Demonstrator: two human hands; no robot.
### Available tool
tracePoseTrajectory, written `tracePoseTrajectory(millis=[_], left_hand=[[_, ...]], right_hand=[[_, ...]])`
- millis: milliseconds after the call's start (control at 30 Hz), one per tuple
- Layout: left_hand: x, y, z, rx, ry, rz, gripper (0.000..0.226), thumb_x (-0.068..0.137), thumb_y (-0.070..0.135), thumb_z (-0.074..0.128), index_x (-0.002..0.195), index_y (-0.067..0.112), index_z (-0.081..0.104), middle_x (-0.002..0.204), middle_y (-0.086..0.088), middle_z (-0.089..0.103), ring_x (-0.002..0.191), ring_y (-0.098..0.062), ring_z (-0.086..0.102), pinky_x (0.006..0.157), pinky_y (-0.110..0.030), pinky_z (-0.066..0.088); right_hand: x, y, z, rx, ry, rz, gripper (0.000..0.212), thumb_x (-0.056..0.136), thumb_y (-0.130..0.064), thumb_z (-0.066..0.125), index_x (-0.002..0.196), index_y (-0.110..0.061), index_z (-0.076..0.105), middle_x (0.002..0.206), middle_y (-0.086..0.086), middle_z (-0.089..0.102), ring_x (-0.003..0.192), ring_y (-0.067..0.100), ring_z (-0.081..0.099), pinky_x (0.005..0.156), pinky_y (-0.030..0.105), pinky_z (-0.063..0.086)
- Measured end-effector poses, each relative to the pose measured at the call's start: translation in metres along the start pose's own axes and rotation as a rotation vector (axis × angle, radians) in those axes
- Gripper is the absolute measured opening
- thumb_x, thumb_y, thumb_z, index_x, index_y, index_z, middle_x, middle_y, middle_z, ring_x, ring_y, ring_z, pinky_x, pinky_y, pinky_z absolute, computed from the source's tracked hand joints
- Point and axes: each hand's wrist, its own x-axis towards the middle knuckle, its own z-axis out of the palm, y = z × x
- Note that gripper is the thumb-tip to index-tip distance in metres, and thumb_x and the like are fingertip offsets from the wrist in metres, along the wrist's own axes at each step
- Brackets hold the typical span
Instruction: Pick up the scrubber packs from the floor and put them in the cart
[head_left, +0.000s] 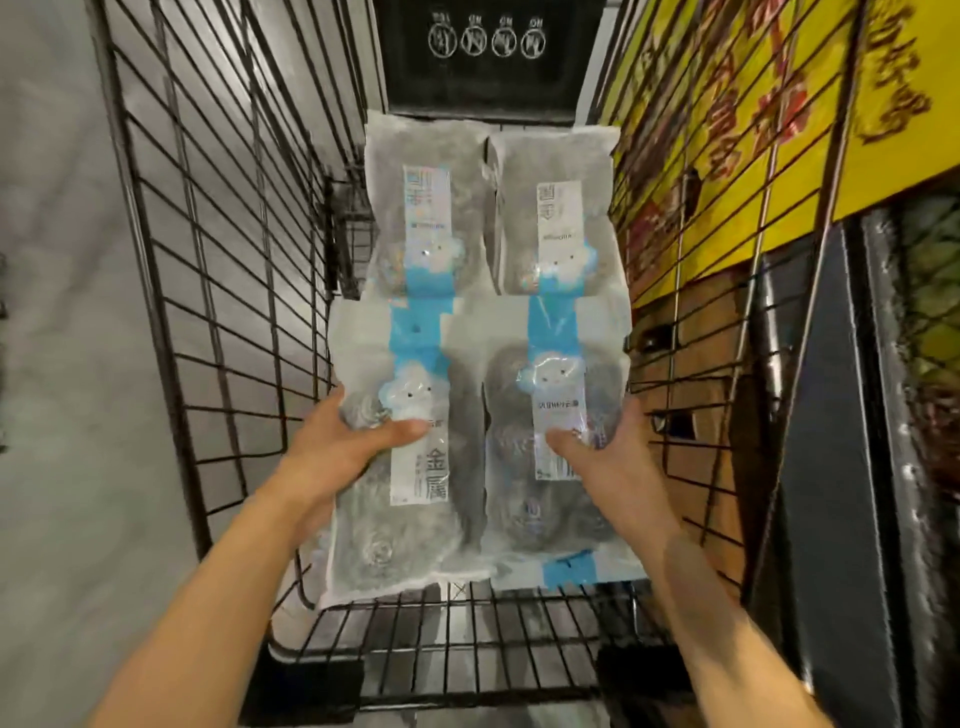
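Observation:
I look down into a black wire cart (218, 270). Two clear scrubber packs with blue and white labels lie side by side at its far end, one on the left (415, 208) and one on the right (556, 208). My left hand (353, 441) grips a third pack (410, 493) by its left edge, thumb on top. My right hand (602, 452) grips a fourth pack (550, 467) by its right edge. Both held packs sit inside the cart, side by side, overlapping the near ends of the far two. Whether they rest on the cart bottom I cannot tell.
The cart's wire walls rise close on both sides, and its near wire end (467, 644) lies below my forearms. A black panel with white icons (488, 47) closes the far end. Yellow signage (779, 104) and dark shelving (857, 467) stand right of the cart; grey floor (62, 364) lies left.

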Motion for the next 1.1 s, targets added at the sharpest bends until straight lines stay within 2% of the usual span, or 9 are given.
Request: tracePoseTrajectory(millis=[100,200,333,367,467,567,733,833,1100], left_hand=[[-0.002,0.001,0.0,0.058,0.076,0.029,0.058,0.071,0.006,0.088,0.12,0.024,0.062,0.109,0.002,0.079,0.099,-0.016,0.076,0.083,-0.032,0.06],[-0.007,0.0,-0.002,0.2,0.176,0.085,0.065,0.069,0.017,0.093,0.122,0.023,0.057,0.108,0.005,0.077,0.096,-0.013,0.075,0.087,-0.039,0.06],[-0.022,0.001,0.001,0.376,0.287,0.176,0.058,0.078,0.019,0.087,0.117,0.03,0.046,0.095,0.022,0.064,0.082,0.008,0.062,0.072,-0.013,0.054],[-0.025,0.0,0.001,0.431,0.31,0.206,0.059,0.079,0.019,0.086,0.121,0.029,0.046,0.098,0.023,0.063,0.084,0.008,0.06,0.077,-0.013,0.052],[-0.036,0.004,-0.002,0.628,0.323,0.237,0.076,0.083,0.021,0.084,0.146,0.017,0.041,0.13,0.004,0.058,0.119,-0.013,0.053,0.108,-0.034,0.042],[-0.054,0.015,-0.003,0.859,0.289,0.28,0.09,0.089,0.024,0.076,0.161,0.015,0.022,0.159,-0.012,0.032,0.149,-0.03,0.026,0.123,-0.046,0.026],[-0.109,0.068,-0.002,1.15,0.196,0.429,0.074,0.099,0.04,0.055,0.161,0.019,0.021,0.162,-0.01,0.029,0.152,-0.029,0.024,0.123,-0.04,0.023],[-0.144,0.108,-0.003,1.243,0.221,0.539,0.077,0.089,0.052,0.056,0.157,0.026,0.032,0.159,-0.003,0.039,0.15,-0.028,0.032,0.121,-0.044,0.031],[-0.229,0.191,-0.014,1.404,0.271,0.873,0.077,0.099,0.05,0.05,0.163,0.024,0.016,0.17,-0.004,0.017,0.157,-0.026,0.014,0.125,-0.045,0.016]], right_hand=[[-0.008,-0.008,0.0,-0.068,0.026,0.008,0.055,0.072,-0.05,0.079,0.114,-0.052,0.043,0.105,-0.025,0.069,0.097,0.001,0.069,0.09,0.04,0.058],[-0.017,-0.017,-0.005,-0.212,0.035,-0.007,0.075,0.063,-0.067,0.069,0.128,-0.036,0.047,0.118,-0.005,0.064,0.107,0.019,0.066,0.093,0.047,0.057],[-0.028,-0.026,-0.013,-0.317,0.044,0.031,0.075,0.084,-0.043,0.079,0.146,-0.021,0.043,0.126,0.001,0.046,0.125,0.027,0.052,0.1,0.037,0.045],[-0.03,-0.025,-0.014,-0.344,0.049,0.032,0.08,0.086,-0.041,0.079,0.152,-0.02,0.037,0.133,0.005,0.042,0.131,0.029,0.047,0.103,0.038,0.043],[-0.044,-0.032,-0.018,-0.376,0.032,-0.011,0.091,0.091,-0.031,0.076,0.162,-0.023,0.019,0.151,0.009,0.027,0.14,0.029,0.039,0.112,0.041,0.04],[-0.064,-0.045,-0.025,-0.476,0.031,-0.118,0.081,0.093,-0.03,0.071,0.16,-0.025,0.024,0.155,0.011,0.026,0.142,0.029,0.034,0.114,0.043,0.04],[-0.108,-0.098,-0.055,-0.657,0.013,-0.311,0.072,0.094,-0.038,0.065,0.157,-0.025,0.032,0.154,0.007,0.038,0.141,0.028,0.04,0.113,0.04,0.041],[-0.134,-0.132,-0.079,-0.755,0.014,-0.435,0.073,0.096,-0.043,0.061,0.158,-0.018,0.032,0.157,0.008,0.04,0.144,0.027,0.04,0.115,0.039,0.039],[-0.223,-0.207,-0.119,-0.816,0.248,-0.643,0.085,0.098,-0.051,0.059,0.163,-0.013,0.02,0.166,0.009,0.03,0.155,0.026,0.026,0.125,0.035,0.022]])
